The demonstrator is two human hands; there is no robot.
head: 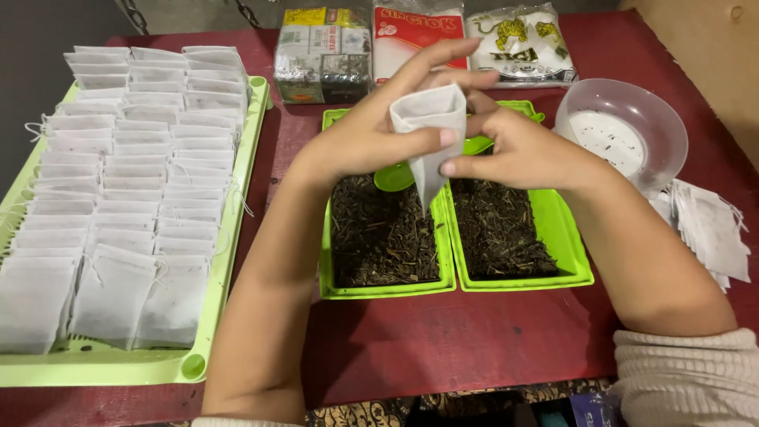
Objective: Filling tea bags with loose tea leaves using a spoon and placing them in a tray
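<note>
**Filter bag held over tea trays**

A white filter bag (428, 130) is gripped by the left hand (371, 134) and right hand (518, 150), above two green trays (565, 237) of loose tea (379, 233). Filled bags (134, 158) are stacked in a large green tray (229, 261) at left.

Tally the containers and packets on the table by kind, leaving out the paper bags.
Green trays of loose tea: 2
Large light-green tray with rows of filled bags: 1
Clear plastic bowl: 1
Packets at the back: 3
Total: 7
One white bag is held between the left hand and right hand, not counted.
</note>
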